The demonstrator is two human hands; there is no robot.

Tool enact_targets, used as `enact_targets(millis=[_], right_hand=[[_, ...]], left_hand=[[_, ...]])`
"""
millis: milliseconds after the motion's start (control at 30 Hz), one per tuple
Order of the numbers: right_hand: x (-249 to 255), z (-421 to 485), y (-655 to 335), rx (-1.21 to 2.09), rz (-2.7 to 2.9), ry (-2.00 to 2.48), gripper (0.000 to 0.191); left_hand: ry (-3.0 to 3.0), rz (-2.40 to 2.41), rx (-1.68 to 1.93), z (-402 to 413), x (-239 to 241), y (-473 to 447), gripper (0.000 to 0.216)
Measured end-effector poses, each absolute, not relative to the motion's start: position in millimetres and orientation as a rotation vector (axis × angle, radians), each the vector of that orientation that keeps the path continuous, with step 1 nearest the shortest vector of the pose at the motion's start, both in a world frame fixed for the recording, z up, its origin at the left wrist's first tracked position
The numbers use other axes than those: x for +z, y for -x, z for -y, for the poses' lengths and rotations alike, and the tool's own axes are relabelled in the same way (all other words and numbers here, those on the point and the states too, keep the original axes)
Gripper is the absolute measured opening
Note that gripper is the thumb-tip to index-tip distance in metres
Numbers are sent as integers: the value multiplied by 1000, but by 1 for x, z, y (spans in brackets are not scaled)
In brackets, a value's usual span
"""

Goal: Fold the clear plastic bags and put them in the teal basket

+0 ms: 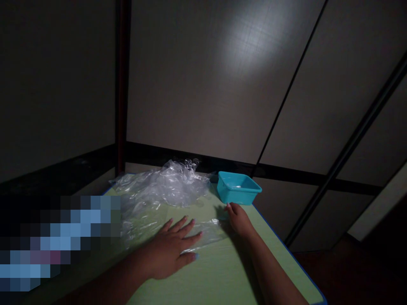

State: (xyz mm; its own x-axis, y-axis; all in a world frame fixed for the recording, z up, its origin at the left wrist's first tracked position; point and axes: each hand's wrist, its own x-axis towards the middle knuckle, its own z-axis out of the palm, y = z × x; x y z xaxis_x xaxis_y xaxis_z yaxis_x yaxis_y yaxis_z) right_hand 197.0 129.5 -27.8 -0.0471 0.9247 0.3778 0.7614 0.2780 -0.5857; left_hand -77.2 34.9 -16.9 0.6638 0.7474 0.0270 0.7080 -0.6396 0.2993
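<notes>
My left hand (171, 248) lies flat with spread fingers on a clear plastic bag (206, 233) laid out on the green tabletop. Just to the right, my right hand (238, 218) is closed in a pinch at the bag's right end, thumb uppermost. What sits between its fingertips is thin and hard to see, but the film runs up to them. Beyond both hands lies a crumpled heap of clear plastic bags (174, 184). A turquoise plastic basin (238, 195) stands just past my right hand, with something small and pale inside that I cannot make out.
The green table (222, 275) has a blue edge running down its right side. Behind it rise grey cabinet panels (197, 97) with dark trim. A blurred-out patch (63, 241) covers the lower left. Dark floor shows at the lower right.
</notes>
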Motion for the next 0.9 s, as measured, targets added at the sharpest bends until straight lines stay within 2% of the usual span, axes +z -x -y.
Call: enact_targets(millis=[267, 567, 900], right_hand=[[-29, -127, -190, 534, 1794, 1453, 58], [-16, -122, -189, 635, 1709, 1372, 68], [-35, -137, -203, 572, 1640, 1518, 50]], left_hand=[[-2614, -1166, 218, -35, -17, 77, 51], [-2612, -1156, 210, -35, -16, 78, 51], [-2620, -1167, 212, -36, -17, 77, 51]])
